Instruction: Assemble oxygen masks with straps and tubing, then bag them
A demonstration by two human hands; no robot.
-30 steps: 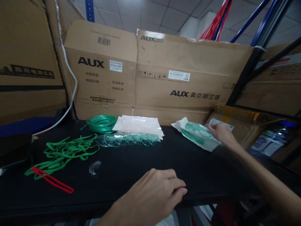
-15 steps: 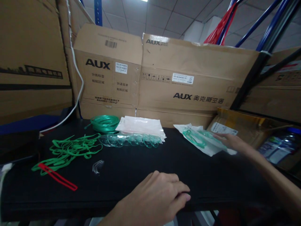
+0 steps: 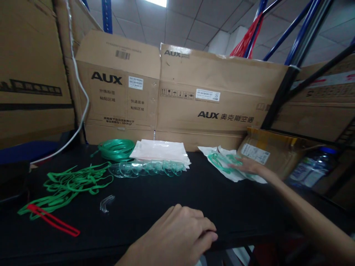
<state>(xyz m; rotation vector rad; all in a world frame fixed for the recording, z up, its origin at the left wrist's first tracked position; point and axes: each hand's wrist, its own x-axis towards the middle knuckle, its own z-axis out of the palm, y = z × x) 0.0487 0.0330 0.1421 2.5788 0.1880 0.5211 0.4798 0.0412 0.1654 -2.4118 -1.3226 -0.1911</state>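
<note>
Head view: the right hand (image 3: 249, 167) lies flat and open on the plastic packet (image 3: 222, 162) of green tubing, far right on the black table (image 3: 155, 199), not clasping it. The left hand (image 3: 177, 236) rests empty, fingers loosely curled, at the near edge. The film looks slippery, so press evenly and pinch one edge to lift.

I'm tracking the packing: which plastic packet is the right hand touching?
The filled packet with green tubing inside, far right by the taped carton; the right hand rests on it. The flat pinkish stack mid-table lies untouched.
</note>
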